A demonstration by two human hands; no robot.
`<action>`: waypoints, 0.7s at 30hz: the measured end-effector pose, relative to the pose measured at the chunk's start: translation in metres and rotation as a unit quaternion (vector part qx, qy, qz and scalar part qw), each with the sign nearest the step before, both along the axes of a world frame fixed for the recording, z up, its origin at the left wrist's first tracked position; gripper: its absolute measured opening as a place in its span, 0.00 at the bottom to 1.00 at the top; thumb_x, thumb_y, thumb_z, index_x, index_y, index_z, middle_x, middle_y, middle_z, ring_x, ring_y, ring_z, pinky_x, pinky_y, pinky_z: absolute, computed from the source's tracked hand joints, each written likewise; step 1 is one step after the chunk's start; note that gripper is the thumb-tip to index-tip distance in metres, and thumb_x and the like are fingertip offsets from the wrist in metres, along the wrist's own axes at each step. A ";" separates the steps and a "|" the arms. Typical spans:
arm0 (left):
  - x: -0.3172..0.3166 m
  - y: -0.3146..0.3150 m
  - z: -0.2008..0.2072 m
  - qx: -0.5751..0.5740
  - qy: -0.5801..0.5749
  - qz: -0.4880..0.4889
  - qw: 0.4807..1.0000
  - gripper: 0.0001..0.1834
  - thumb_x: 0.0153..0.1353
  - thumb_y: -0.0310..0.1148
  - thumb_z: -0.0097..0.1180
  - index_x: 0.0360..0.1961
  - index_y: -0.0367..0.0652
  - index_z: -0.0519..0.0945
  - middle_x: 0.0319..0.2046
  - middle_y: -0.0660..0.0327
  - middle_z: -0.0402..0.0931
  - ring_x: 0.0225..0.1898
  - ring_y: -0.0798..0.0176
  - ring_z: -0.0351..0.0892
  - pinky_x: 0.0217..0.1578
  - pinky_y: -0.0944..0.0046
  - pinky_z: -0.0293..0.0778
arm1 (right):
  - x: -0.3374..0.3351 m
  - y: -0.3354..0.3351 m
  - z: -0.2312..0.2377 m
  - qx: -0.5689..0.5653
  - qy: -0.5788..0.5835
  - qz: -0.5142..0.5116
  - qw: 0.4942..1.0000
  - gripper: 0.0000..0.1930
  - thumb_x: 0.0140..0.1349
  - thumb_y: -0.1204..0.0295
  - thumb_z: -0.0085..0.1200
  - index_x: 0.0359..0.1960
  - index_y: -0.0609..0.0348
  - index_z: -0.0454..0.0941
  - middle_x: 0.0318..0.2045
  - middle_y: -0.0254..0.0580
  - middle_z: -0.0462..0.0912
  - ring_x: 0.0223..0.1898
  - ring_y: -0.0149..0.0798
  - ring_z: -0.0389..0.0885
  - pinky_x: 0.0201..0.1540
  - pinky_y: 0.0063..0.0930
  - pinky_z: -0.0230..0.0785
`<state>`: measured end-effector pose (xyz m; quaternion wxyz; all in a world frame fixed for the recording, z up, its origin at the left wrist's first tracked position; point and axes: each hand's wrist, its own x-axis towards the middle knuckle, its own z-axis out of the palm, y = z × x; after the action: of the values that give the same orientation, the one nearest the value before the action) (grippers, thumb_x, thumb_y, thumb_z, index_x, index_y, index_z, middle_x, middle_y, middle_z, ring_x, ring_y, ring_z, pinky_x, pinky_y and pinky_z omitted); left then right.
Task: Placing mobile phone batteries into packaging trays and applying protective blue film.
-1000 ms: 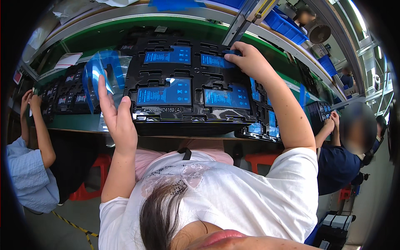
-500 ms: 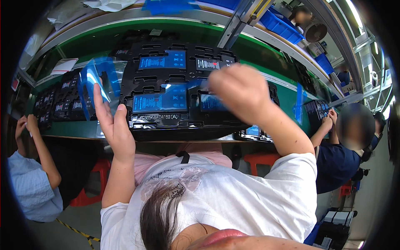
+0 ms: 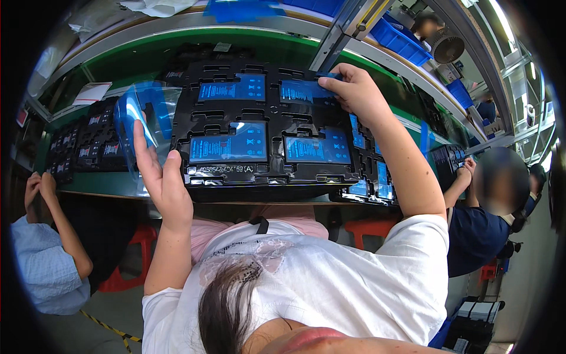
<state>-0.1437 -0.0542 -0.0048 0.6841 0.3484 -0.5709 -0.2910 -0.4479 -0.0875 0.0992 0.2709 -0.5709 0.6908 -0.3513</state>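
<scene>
A black plastic tray [image 3: 275, 125] lies before me, with flat blue-faced batteries [image 3: 227, 147] in its pockets. At the upper right pocket, my right hand [image 3: 356, 91] pinches the corner of a blue film [image 3: 322, 82] lying over the battery [image 3: 300, 92] there. My left hand [image 3: 158, 171] is beside the tray's left edge, thumb up, holding clear plastic film [image 3: 159, 97] with blue strips. Part of its grip is hidden behind the film and fingers.
More loaded black trays stand at the left [image 3: 97, 138] and under my right forearm [image 3: 377, 177]. A metal post [image 3: 336, 44] rises behind the tray. Co-workers' hands are at far left [image 3: 41, 184] and far right [image 3: 466, 170]. Blue bins [image 3: 401, 41] sit on the upper shelf.
My right hand has moved up and right, from over the lower right pocket to the upper right one. That battery's white-and-red label now shows blue. The left hand has barely moved.
</scene>
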 end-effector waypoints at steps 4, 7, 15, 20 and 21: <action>-0.001 0.001 0.002 -0.002 -0.003 0.002 1.000 0.33 0.60 0.20 0.40 0.68 0.35 0.51 0.69 0.57 0.48 0.65 0.62 0.53 0.65 0.58 0.46 | -0.003 -0.003 -0.005 0.001 0.031 0.023 0.999 0.10 0.60 0.66 0.59 0.31 0.57 0.72 0.15 0.24 0.63 0.15 0.19 0.58 0.17 0.16 0.44; 0.000 0.001 0.002 -0.002 0.008 -0.007 1.000 0.33 0.60 0.20 0.39 0.68 0.35 0.51 0.69 0.56 0.48 0.65 0.62 0.54 0.64 0.60 0.49 | -0.004 -0.004 -0.005 0.003 0.046 0.038 0.998 0.11 0.60 0.65 0.59 0.30 0.57 0.72 0.16 0.24 0.63 0.16 0.19 0.57 0.17 0.16 0.45; -0.001 0.001 0.002 -0.005 0.014 -0.004 1.000 0.33 0.60 0.20 0.40 0.68 0.35 0.50 0.69 0.54 0.48 0.66 0.59 0.52 0.65 0.59 0.47 | -0.002 -0.002 0.001 0.036 0.040 0.021 0.998 0.13 0.56 0.65 0.61 0.33 0.62 0.77 0.22 0.36 0.75 0.25 0.27 0.72 0.31 0.23 0.65; -0.001 0.001 0.001 -0.004 0.011 0.002 1.000 0.33 0.60 0.21 0.40 0.68 0.33 0.50 0.69 0.53 0.48 0.68 0.57 0.50 0.67 0.54 0.40 | -0.002 -0.003 -0.001 0.028 0.074 0.027 0.996 0.13 0.55 0.64 0.61 0.33 0.63 0.77 0.22 0.37 0.75 0.25 0.28 0.73 0.31 0.23 0.66; -0.001 0.001 0.001 -0.004 0.011 0.002 1.000 0.33 0.60 0.21 0.40 0.68 0.33 0.50 0.69 0.53 0.48 0.68 0.57 0.50 0.67 0.54 0.40 | -0.001 -0.003 -0.001 0.023 0.076 0.026 0.996 0.14 0.55 0.64 0.61 0.33 0.63 0.77 0.22 0.38 0.75 0.26 0.28 0.73 0.31 0.23 0.66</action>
<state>-0.1448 -0.0529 -0.0039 0.6920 0.3437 -0.5641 -0.2913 -0.4492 -0.0907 0.0983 0.2392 -0.6074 0.7024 -0.2838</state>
